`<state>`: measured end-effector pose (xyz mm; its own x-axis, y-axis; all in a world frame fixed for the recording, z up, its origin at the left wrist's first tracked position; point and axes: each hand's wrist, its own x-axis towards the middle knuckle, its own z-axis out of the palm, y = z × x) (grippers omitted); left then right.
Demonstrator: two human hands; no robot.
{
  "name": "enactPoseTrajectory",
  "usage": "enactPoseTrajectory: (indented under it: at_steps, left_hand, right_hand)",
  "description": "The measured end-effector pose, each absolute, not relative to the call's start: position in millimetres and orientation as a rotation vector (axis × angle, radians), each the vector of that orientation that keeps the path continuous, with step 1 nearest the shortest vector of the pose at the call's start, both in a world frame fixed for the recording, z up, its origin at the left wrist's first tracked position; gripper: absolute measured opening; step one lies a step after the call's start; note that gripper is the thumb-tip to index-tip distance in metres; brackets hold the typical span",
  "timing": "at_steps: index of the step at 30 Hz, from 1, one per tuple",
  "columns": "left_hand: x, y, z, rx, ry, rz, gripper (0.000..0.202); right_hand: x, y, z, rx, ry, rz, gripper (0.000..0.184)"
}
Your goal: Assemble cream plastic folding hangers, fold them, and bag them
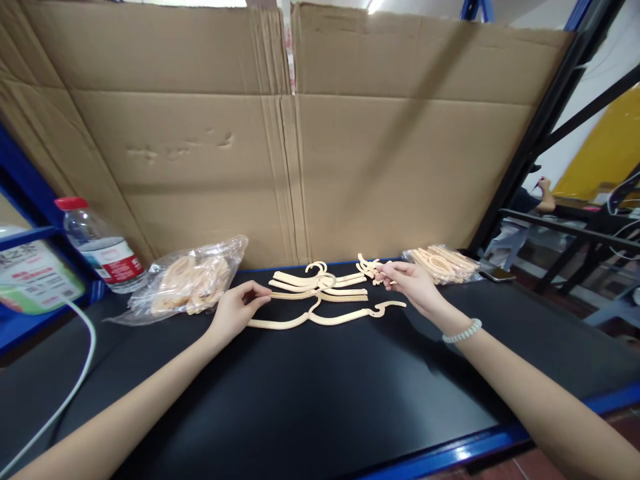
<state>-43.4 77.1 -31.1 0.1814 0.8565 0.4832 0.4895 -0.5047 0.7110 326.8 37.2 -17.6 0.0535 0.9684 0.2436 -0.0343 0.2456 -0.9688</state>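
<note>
My left hand (236, 312) is closed at the left end of a cream folding-style hanger (293, 295), thumb and fingertips pinched on its arm. Several more hangers (295, 280) lie stacked behind it, their hooks pointing to the cardboard. In front lies another hanger (340, 319); its left end is partly behind my left hand. A loose curved hook piece (387, 308) touches or nearly touches its right end. My right hand (413, 287), fingers pinched, is at a small pile of cream plastic pieces (367, 267), seemingly gripping one; its exact shape is hidden.
Clear plastic bags of cream parts lie left (193, 283) and right (443, 263). A phone (497, 274) is beside the right bag. A red-capped bottle (105, 247) and a white cable (90, 347) are at left. Cardboard (200, 147) walls the back. A person (530, 200) sits far right.
</note>
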Motion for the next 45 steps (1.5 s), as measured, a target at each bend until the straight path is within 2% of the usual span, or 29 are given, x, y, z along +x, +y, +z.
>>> enactPoseTrajectory:
  at_steps: [2, 6, 11, 20, 30, 37, 45]
  left_hand:
    - [-43, 78, -32, 1.976, 1.253, 1.291, 0.036]
    - [-40, 77, -36, 1.810, 1.222, 1.362, 0.040]
    - [-36, 73, -39, 1.676, 1.161, 1.414, 0.034]
    - [-33, 71, -38, 1.527, 1.072, 1.430, 0.030]
    - [-32, 66, -34, 1.501, 1.012, 1.414, 0.025]
    - [-32, 66, -36, 1.538, 0.996, 1.407, 0.020]
    - [-32, 65, -31, 1.676, 1.010, 1.399, 0.022]
  right_hand:
    - [328, 39, -22, -0.995, -1.179, 1.057, 0.037]
    - [329, 42, -28, -0.940, -1.009, 1.184, 0.050]
    - [324, 40, -31, -0.913, -1.022, 1.263, 0.034]
    - [315, 35, -31, -0.977, -1.231, 1.171, 0.032]
    - [311, 25, -21, -0.932, -1.041, 1.651, 0.036]
    - [311, 25, -20, -1.008, -1.054, 1.630, 0.035]
    - [305, 19, -17, -1.013, -1.190, 1.326, 0.044]
